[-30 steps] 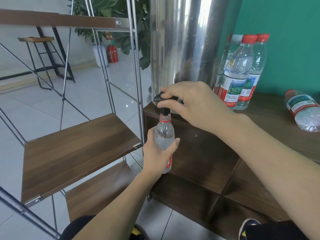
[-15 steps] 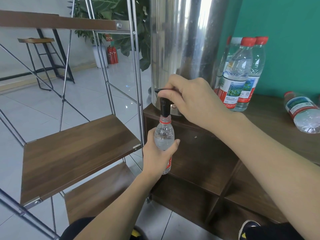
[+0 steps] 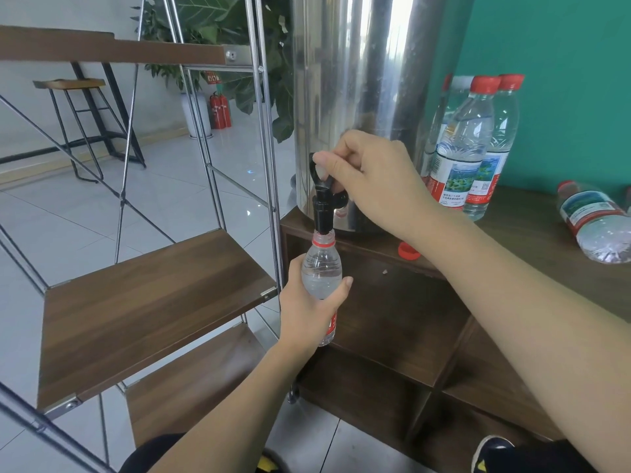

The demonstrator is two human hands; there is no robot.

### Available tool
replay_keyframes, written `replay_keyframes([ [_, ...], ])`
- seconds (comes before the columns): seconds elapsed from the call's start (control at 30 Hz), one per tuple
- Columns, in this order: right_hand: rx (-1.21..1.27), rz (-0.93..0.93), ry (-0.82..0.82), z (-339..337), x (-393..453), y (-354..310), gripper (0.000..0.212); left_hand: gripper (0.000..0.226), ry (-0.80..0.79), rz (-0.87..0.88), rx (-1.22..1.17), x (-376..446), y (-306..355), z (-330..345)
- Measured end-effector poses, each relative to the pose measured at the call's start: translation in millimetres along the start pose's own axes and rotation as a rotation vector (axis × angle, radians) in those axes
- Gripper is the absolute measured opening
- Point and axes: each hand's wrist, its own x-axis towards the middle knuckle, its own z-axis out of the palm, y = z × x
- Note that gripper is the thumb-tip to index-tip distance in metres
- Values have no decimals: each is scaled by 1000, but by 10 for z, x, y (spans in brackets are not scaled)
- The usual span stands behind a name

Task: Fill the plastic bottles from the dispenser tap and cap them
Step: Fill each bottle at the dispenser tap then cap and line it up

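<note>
My left hand (image 3: pixel 309 310) grips a small clear plastic bottle (image 3: pixel 321 268), uncapped, with its mouth right under the black tap (image 3: pixel 322 199) of the steel dispenser (image 3: pixel 362 97). Water fills the bottle up to near its shoulder. My right hand (image 3: pixel 372 179) pinches the tap's black lever, which now stands upright. A loose red cap (image 3: pixel 408 250) lies on the wooden cabinet top (image 3: pixel 512 240) below my right wrist.
Three upright capped bottles (image 3: pixel 467 148) stand right of the dispenser, and another bottle (image 3: pixel 594 223) lies on its side at the far right. A metal-framed wooden shelf (image 3: pixel 146 302) stands left of the cabinet. Open cabinet compartments sit below.
My right hand has swung the tap lever from lying flat to standing upright. The bottle stays under the spout in my left hand.
</note>
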Motion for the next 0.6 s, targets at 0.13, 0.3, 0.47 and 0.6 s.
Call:
replay_keyframes([
  [0.13,12,34,47,14,-106,9,45,66,12,4,-3,-6,0,-5],
  [0.3,14,104,158,-130,-410,300,43,66,6,6,-8,-11,0,-16],
  [0.47,-346,247,81,-253,-858,703,37,64,2,18,-3,-30,9,-13],
  [0.6,-447,358,-60,-192,-1036,905,61,66,5,16,-14,-63,23,-15],
])
